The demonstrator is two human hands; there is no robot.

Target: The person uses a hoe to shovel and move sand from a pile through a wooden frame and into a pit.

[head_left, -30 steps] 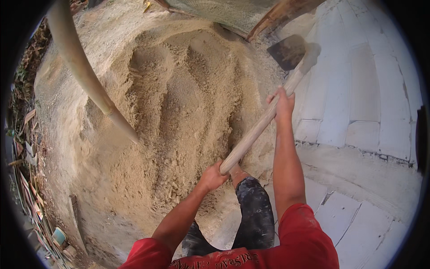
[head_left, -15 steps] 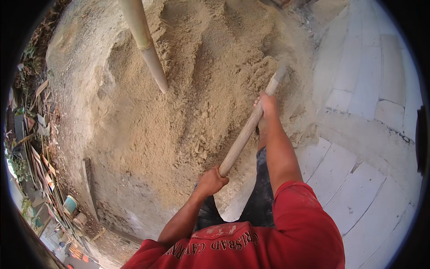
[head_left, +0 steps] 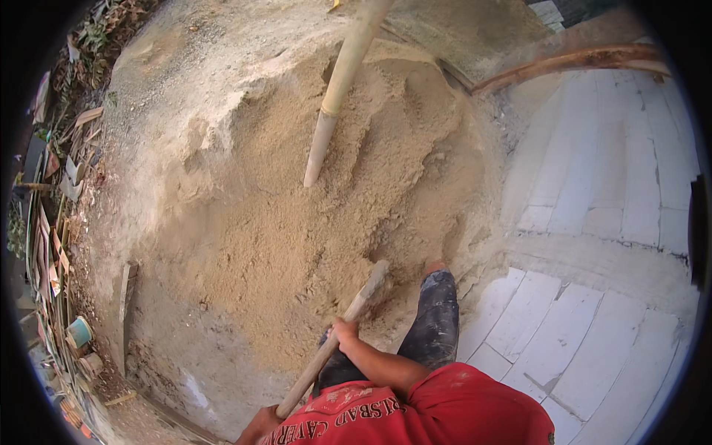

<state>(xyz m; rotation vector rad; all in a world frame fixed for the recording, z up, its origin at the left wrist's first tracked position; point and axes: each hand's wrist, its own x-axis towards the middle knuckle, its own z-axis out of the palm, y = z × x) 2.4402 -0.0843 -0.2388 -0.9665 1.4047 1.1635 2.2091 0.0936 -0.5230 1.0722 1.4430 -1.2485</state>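
Observation:
Both my hands are closed round a long wooden tool handle [head_left: 311, 373], which slants across in front of me. My right hand [head_left: 343, 331] wraps it around the middle. Low down by my red shirt, my left hand [head_left: 261, 423] grips the rear end and is partly seen. The front end of the handle lies over the near side of a sand pile [head_left: 259, 252]; the tool's head cannot be made out. A thick bamboo pole [head_left: 346, 74] stands slanted with its lower tip at the sand, apart from my hands.
Pale floor slabs [head_left: 586, 326] lie to the right. A curved brown wooden beam [head_left: 571, 63] crosses at the far right. On the left are a board [head_left: 126, 315], a teal bucket [head_left: 79, 331] and scrap wood [head_left: 53, 256]. My dark trouser leg [head_left: 436, 311] stands beside the sand.
Both hands have drawn the handle back toward me and to the left, its front end leaving the far right of the sand. The view has shifted, showing more beyond the pile.

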